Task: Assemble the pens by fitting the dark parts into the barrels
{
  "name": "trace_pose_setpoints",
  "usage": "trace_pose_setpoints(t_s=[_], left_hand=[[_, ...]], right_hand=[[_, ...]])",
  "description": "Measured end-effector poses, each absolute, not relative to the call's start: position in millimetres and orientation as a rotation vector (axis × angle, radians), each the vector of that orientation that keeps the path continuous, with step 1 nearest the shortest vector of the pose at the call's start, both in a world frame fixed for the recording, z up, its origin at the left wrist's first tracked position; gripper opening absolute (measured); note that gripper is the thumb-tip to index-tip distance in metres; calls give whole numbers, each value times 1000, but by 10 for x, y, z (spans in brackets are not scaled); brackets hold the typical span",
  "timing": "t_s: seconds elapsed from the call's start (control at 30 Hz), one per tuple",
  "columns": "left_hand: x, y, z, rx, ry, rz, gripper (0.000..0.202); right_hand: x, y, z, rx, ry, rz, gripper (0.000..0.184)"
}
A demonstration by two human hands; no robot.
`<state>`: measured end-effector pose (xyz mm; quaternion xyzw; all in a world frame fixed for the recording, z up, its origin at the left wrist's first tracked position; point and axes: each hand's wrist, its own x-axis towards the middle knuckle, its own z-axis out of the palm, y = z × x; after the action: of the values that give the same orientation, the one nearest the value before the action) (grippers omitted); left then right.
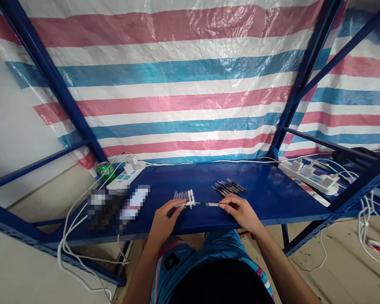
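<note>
Just below the middle of the frame, the left hand and right hand face each other over the near edge of the blue table. The right thumb and fingers pinch the rear end of a pen, which lies nearly level, dark tip to the left. The left fingertips are closed on a small white piece, its far end at the pen's tip; whether the two touch or the tip is inside, I cannot tell. Just above the left fingers stands a short row of tubes, the rightmost ones whiter. Up and right of the pen, a bunch of dark-tipped pens lies on the table, apart from both hands.

The step in hand looks like bringing tip and white piece together end to end. The next move seems to call for a straight line between them, a steady left pinch and light pressure from the right, since a slanted tip could catch the rim.
</note>
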<state>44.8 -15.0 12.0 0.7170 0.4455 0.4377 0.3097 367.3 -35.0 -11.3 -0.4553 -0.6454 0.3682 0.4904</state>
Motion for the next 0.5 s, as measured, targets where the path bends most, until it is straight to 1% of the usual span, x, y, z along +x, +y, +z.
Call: trace_pose_setpoints(t_s=[0.3, 0.5], left_hand=[[577, -166, 216, 1971, 1108, 994, 29], [738, -99, 181, 1779, 1109, 1117, 30]], right_hand=[[3557, -313, -33, -1064, -1574, 910, 33], [3464, -219, -62, -946, -1409, 1093, 41]])
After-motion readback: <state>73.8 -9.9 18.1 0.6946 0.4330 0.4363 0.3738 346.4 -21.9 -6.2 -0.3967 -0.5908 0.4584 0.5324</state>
